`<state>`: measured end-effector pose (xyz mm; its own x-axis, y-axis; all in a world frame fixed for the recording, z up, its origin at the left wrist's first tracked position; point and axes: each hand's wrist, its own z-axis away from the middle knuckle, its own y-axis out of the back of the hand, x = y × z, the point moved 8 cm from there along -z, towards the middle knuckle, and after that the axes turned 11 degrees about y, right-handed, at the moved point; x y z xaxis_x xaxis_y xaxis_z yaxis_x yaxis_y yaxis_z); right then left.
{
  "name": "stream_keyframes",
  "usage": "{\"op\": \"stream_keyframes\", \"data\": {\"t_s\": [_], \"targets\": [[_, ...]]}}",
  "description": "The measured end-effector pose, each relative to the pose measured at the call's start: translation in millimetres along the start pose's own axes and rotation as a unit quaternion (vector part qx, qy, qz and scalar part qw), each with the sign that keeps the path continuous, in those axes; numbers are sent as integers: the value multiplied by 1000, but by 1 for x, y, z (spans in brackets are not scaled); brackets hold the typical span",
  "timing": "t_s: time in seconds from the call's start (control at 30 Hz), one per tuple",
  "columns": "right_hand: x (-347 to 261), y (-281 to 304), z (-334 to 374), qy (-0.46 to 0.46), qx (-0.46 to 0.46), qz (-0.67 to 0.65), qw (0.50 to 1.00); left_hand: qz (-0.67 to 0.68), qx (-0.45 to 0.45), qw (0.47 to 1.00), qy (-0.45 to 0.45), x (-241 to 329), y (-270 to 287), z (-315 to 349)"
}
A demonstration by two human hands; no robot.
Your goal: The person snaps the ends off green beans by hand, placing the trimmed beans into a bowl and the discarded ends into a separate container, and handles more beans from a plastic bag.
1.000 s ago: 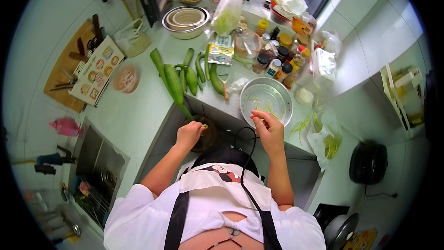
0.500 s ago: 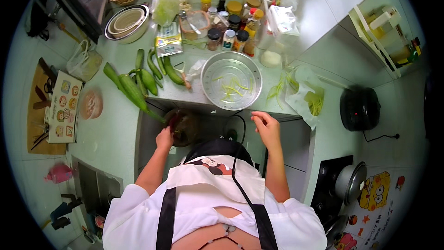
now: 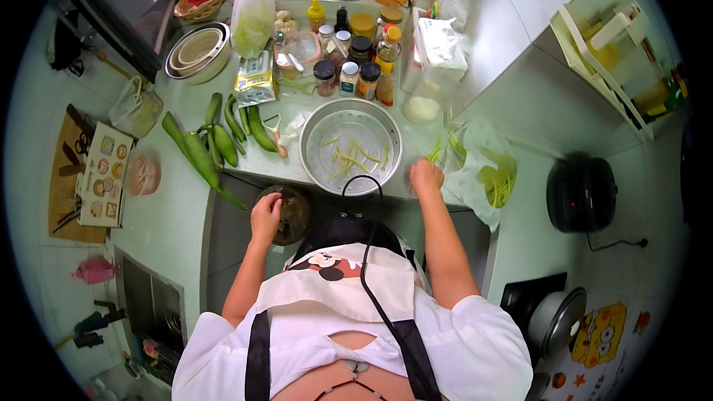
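Observation:
My right hand (image 3: 427, 177) is closed at the counter's edge, its fingertips on thin green stalks (image 3: 436, 151) that stick out beyond it. Beside it, a round metal pan (image 3: 318, 166) holds several short pieces of pale green stalk (image 3: 356, 157). A white plastic bag (image 3: 469, 184) with more green stalks (image 3: 496, 184) lies to the right of this hand. My left hand (image 3: 266, 217) hovers over a round brownish bin (image 3: 294, 217) below the counter. Its fingers are curled together, and whatever they may hold is too small to make out.
Green loofah-like gourds (image 3: 197, 157) and a peeler (image 3: 278, 138) lie left of the pan. Seasoning jars (image 3: 349, 78) crowd the back. Nested bowls (image 3: 194, 52) stand back left, a black rice cooker (image 3: 581, 193) right. A sink (image 3: 152, 293) and a stove pot (image 3: 553, 323) flank me.
My right hand has gone from loosely raised fingers near the pan to a closed grip at the stalks. My left hand stays over the bin. The view has shifted slightly.

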<state>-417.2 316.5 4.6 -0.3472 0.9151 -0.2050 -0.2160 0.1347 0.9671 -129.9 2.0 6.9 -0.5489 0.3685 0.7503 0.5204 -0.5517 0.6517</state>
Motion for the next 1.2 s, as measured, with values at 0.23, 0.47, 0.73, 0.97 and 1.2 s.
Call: {"op": "stream_keyframes", "data": {"t_s": [0.23,0.47,0.73,0.97,1.2], "targets": [[19,-43,-35,12,-116,-5,993,87,36,996,2,46,-6,13],[12,15,-36,36,-8,-93,995,129,50,990,-10,88,-21,11],[-19,102,-22,106,2,-529,842,132,-4,986,-102,164,-23,0],[-71,139,12,115,6,-818,564,174,-78,964,-183,256,0,-7],[-105,167,38,169,52,-791,586,175,-124,947,-238,285,0,8]]}}
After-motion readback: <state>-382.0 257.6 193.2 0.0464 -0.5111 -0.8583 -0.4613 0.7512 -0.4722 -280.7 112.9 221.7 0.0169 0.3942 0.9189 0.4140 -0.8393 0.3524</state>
